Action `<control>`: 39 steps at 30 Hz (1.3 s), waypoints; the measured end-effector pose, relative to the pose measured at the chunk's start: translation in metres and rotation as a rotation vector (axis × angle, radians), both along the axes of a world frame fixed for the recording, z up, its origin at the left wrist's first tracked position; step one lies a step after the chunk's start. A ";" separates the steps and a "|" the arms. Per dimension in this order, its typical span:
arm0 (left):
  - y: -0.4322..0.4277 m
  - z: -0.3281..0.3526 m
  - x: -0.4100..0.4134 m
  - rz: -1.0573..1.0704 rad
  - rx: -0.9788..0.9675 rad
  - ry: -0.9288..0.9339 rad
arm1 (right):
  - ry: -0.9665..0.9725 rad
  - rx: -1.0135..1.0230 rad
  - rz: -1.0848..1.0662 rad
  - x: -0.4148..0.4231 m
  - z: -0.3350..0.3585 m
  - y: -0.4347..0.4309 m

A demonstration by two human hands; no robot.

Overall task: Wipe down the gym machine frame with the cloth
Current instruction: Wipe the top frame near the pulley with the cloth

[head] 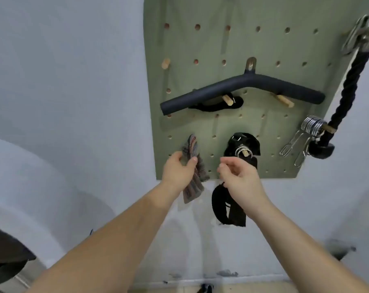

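Striped cloth (pixel 193 168) gripped in left hand (pixel 177 171); no legible writing.

The pegboard (pixel 264 45) looks matt, painted green, with pale bare-wood pegs (pixel 284 100). The bent bar (pixel 243 83) has a smooth, dull black coating. The rope (pixel 348 92) is rough, twisted black fibre. The spring collars (pixel 311 125) are glossy metal. The cloth (pixel 193 166) is soft, striped fabric.

Soft, even indoor light; faint shadows on the wall (pixel 73 81); slight overall blur; wide-angle bending at the edges.
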State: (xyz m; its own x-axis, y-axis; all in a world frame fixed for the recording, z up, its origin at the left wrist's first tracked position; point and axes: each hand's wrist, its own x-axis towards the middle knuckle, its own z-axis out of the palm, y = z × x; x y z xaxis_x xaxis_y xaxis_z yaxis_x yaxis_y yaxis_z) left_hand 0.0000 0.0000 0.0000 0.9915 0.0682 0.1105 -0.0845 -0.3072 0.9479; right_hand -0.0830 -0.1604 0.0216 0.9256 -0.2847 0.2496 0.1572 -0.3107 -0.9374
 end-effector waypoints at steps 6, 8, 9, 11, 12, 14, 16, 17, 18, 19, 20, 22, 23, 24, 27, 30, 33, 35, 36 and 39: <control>-0.013 -0.008 0.026 -0.038 -0.187 0.083 | 0.153 0.055 0.090 0.076 -0.013 -0.005; -0.009 0.010 0.026 0.024 -0.117 0.034 | 0.178 0.073 0.096 0.086 -0.017 -0.004; -0.006 0.021 0.023 0.064 -0.050 0.001 | 0.167 0.075 0.086 0.087 -0.018 -0.003; 0.002 0.044 0.014 0.089 0.063 -0.116 | 0.124 0.104 0.043 0.083 -0.014 -0.001; 0.006 0.057 0.006 0.074 0.068 -0.182 | 0.099 0.142 0.031 0.077 -0.009 0.000; 0.011 0.080 -0.013 0.012 0.001 -0.288 | 0.101 0.272 0.079 0.062 0.007 0.004; 0.019 0.091 -0.040 -0.101 0.044 -0.304 | 0.154 0.435 0.240 0.044 0.023 0.013; 0.023 0.090 -0.056 -0.188 0.060 -0.265 | 0.168 0.512 0.321 0.034 0.029 0.019; 0.029 0.083 -0.071 -0.268 0.033 -0.196 | 0.170 0.554 0.382 0.026 0.032 0.027; 0.036 0.072 -0.086 -0.283 -0.041 -0.126 | 0.169 0.550 0.417 0.017 0.033 0.035; 0.041 0.061 -0.099 -0.211 -0.164 -0.065 | 0.165 0.515 0.445 0.010 0.033 0.046; 0.057 0.039 -0.119 0.054 -0.415 0.031 | 0.160 0.412 0.532 -0.002 0.030 0.071; 0.066 0.033 -0.130 0.152 -0.517 0.067 | 0.154 0.356 0.584 -0.010 0.030 0.086; 0.076 0.030 -0.143 0.201 -0.593 0.098 | 0.116 0.259 0.611 -0.017 0.029 0.101; 0.114 0.027 -0.193 0.272 -0.465 0.084 | -0.153 -0.122 0.511 -0.036 0.036 0.148; 0.158 0.036 -0.239 0.332 -0.288 0.000 | -0.312 -0.135 0.499 -0.058 0.056 0.200; 0.209 0.056 -0.284 0.387 -0.245 -0.112 | -0.394 -0.204 0.558 -0.085 0.073 0.265; 0.246 0.072 -0.310 0.412 -0.264 -0.181 | -0.439 -0.227 0.549 -0.100 0.084 0.305; 0.265 0.081 -0.322 0.433 -0.254 -0.202 | -0.446 -0.254 0.535 -0.107 0.090 0.322; 0.334 0.104 -0.341 0.529 -0.067 -0.273 | -0.440 -0.407 0.488 -0.118 0.107 0.368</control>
